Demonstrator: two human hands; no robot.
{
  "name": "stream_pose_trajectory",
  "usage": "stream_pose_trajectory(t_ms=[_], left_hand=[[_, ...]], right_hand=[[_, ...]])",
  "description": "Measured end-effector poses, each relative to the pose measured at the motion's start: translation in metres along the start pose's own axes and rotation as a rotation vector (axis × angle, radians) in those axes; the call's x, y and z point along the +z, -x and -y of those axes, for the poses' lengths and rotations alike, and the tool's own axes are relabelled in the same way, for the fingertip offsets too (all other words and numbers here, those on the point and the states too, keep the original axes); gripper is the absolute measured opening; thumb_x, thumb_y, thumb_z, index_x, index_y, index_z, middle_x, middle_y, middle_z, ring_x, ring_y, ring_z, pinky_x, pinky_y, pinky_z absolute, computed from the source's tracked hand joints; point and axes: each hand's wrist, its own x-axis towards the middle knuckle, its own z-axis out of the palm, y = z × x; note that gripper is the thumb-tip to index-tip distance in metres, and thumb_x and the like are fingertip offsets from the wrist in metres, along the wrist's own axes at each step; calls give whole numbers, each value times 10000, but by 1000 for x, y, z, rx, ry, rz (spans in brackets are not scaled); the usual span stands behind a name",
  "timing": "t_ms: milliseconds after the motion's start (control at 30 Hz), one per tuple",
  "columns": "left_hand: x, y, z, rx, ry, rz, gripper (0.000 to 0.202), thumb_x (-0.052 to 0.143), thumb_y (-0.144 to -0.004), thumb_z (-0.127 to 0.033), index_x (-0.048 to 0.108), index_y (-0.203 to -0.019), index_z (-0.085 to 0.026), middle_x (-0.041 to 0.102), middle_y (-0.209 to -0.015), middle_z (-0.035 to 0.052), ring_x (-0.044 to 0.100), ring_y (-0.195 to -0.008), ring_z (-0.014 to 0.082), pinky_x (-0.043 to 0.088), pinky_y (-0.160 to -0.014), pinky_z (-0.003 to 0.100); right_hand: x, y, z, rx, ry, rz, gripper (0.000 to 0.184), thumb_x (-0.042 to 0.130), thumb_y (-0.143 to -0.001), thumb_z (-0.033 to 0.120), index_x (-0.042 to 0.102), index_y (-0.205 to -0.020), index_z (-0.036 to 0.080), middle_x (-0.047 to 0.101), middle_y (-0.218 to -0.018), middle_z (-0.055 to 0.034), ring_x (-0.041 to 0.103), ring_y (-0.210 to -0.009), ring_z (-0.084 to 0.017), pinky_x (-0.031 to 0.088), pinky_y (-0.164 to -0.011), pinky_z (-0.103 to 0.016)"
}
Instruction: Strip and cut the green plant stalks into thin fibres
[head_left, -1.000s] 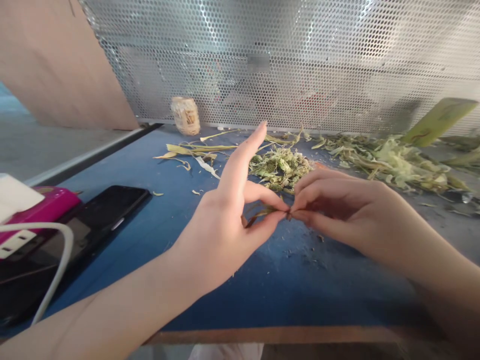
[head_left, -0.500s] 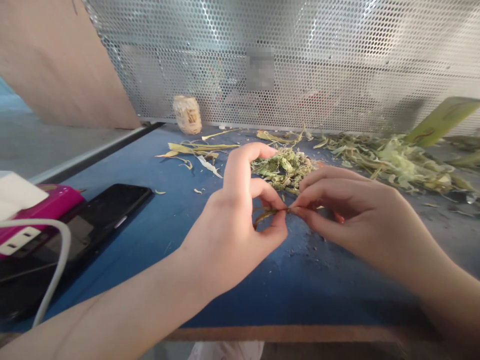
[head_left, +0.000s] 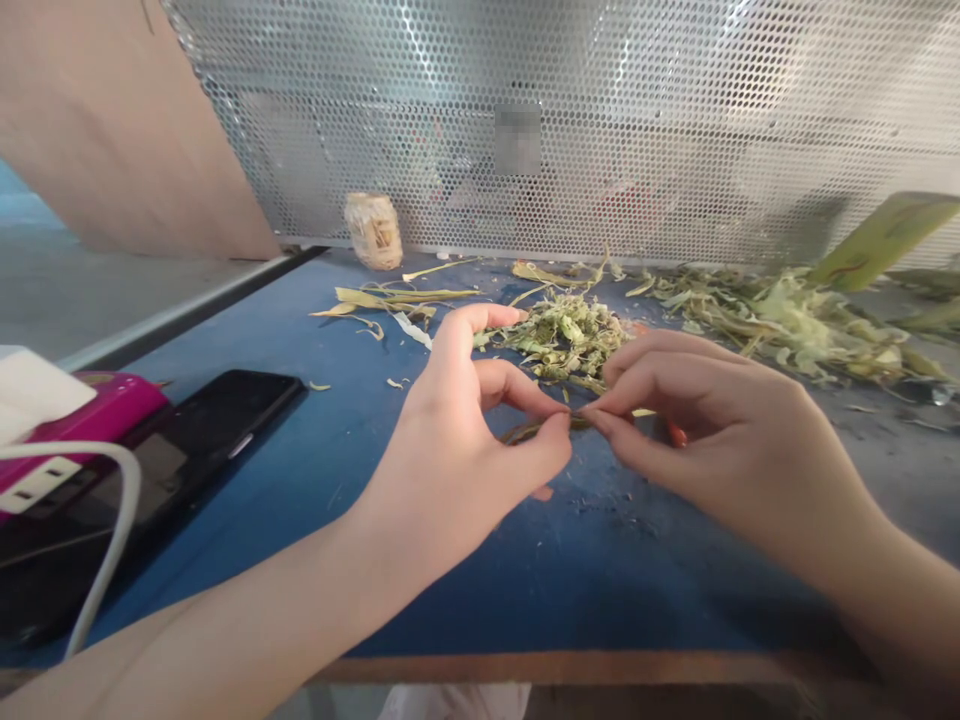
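Between my two hands runs a thin, brownish dried leaf strip (head_left: 523, 432). My left hand (head_left: 469, 430) pinches it with thumb and a fingertip, the index finger arched above. My right hand (head_left: 712, 430) pinches the strip's other side, close to the left fingertips; its remaining fingers curl in, and a small orange-red bit shows beneath them. Just beyond the fingers lies a heap of small crumpled green dried leaves (head_left: 566, 335). Much of the strip is hidden behind my left thumb and fingers.
The blue table (head_left: 322, 480) carries a black phone (head_left: 232, 430) and a magenta power strip (head_left: 112, 405) with a white cable. Long dry strips (head_left: 405, 297) lie behind, near a pale wrapped roll (head_left: 373, 232). Shredded leaves (head_left: 795, 320) spread at right. A perforated metal panel (head_left: 450, 120) stands behind.
My left hand has shifted slightly left and its index finger has dropped a little. More of the strip shows between the two pinches. My right hand has barely moved.
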Motion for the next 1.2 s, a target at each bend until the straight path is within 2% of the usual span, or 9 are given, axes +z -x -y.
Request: stream_pose_trajectory(t_ms=[400, 833, 1033, 1200], left_hand=[[1, -1, 0, 5, 65, -11, 540, 586, -633, -154, 340, -1106, -242, 586, -680, -31, 607, -629, 143, 519, -405, 194], [-1, 0, 0, -29, 96, 6, 500, 556, -685, -178, 353, -1138, -233, 597, -708, -8, 612, -667, 157, 533, -404, 213], [0, 0, 0, -17, 100, 14, 601, 579, -662, -157, 323, -1194, -267, 619, -770, -1, 623, -704, 166, 532, -410, 200], [1, 0, 1, 22, 83, 0, 634, 586, -645, -145, 330, -1207, -287, 620, -752, -18, 624, -627, 146, 528, -409, 196]], right_hand=[[-2, -1, -2, 74, -108, 10, 94, 555, -713, 245, 570, -630, 202, 577, -730, -17, 542, -660, -128, 452, -536, -240], [-5, -5, 0, 140, -169, 46, 175, 560, -727, 305, 579, -598, 188, 593, -683, -18, 550, -629, -125, 450, -526, -225], [-5, -5, -1, 142, -168, 58, 173, 562, -729, 321, 587, -613, 196, 600, -685, -12, 555, -616, -120, 452, -522, -227], [-4, -4, 0, 102, -116, 39, 149, 557, -735, 309, 595, -631, 209, 597, -698, -16, 564, -673, -140, 473, -564, -245]])
